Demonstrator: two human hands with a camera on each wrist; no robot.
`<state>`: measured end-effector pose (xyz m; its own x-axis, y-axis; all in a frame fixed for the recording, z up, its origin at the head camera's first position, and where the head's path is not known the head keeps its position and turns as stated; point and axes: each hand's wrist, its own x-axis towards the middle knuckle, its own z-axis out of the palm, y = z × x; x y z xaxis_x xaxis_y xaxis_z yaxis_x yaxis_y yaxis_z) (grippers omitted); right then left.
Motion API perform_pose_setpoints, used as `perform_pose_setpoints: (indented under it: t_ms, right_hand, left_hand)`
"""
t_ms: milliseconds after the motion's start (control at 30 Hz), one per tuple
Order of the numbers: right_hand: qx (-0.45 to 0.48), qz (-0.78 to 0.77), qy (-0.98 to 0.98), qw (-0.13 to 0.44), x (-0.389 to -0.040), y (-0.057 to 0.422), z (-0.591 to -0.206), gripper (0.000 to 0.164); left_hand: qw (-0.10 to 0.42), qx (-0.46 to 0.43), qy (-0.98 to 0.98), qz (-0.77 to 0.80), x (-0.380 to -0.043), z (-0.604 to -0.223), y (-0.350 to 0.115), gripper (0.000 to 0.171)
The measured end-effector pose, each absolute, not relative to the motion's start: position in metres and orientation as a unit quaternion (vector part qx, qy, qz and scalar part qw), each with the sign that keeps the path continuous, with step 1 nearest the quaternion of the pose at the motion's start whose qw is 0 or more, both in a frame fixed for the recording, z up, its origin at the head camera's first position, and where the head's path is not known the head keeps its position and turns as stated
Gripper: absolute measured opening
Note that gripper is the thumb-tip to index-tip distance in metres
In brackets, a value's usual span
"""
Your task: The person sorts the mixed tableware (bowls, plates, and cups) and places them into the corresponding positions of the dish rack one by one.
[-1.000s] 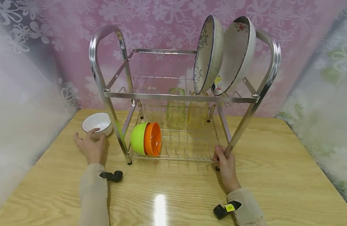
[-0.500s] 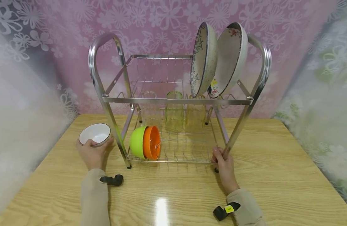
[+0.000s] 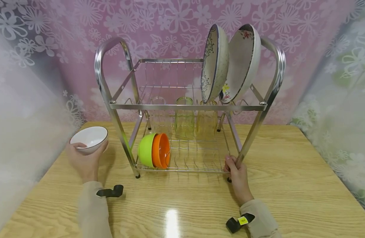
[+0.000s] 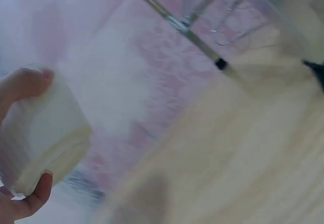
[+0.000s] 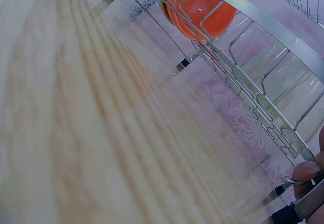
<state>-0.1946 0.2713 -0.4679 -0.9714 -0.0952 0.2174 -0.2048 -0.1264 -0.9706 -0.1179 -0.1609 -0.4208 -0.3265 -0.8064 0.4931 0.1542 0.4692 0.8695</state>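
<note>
A white bowl (image 3: 91, 136) with a dark rim is in my left hand (image 3: 85, 162), left of the metal dish rack (image 3: 188, 107). The thumb hooks over the bowl's rim and the fingers curl under its side. In the left wrist view the bowl (image 4: 45, 127) shows from its outer side, gripped between thumb and fingers. My right hand (image 3: 238, 176) grips the rack's front right leg near the bottom shelf corner; in the right wrist view only some fingers (image 5: 306, 172) show at that corner.
On the lower shelf, a green bowl (image 3: 145, 150) and an orange bowl (image 3: 161, 151) stand on edge at the left, with several glasses (image 3: 184, 119) behind. Two patterned large bowls stand upright on the top shelf's right, the speckled one (image 3: 219, 66) leftmost. A floral curtain hangs behind the wooden table (image 3: 289, 185).
My left hand has taken hold of the white bowl, raised it and moved it leftward, away from the rack. The right hand keeps its grip on the rack leg.
</note>
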Motion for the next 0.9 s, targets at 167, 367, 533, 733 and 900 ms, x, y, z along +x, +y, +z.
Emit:
perform_pose_setpoints:
  t_ms: [167,367,533,733,900]
  right_hand:
    - [0.125,0.743,-0.656,0.041,-0.194,0.272,-0.468,0.043]
    - [0.132,0.746,-0.652,0.04,-0.195,0.271,-0.468,0.043]
    - [0.129,0.745,-0.653,0.036,-0.193,0.271,-0.466,0.043]
    - [0.119,0.743,-0.657,0.041,-0.194,0.272,-0.466,0.043]
    - [0.126,0.747,-0.652,0.039,-0.194,0.272,-0.466,0.042]
  left_hand:
    - [0.512,0.19,-0.739,-0.394,-0.099,-0.382,-0.162,0.066]
    - [0.487,0.137,-0.807,-0.305,-0.077,-0.344,-0.151,0.065]
    - [0.413,0.103,-0.863,-0.272,-0.055,-0.315,-0.139,0.063]
    - [0.331,0.06,-0.908,-0.248,-0.043,-0.298,-0.132,0.064]
    - [0.262,0.018,-0.94,-0.217,-0.036,-0.295,-0.129,0.064]
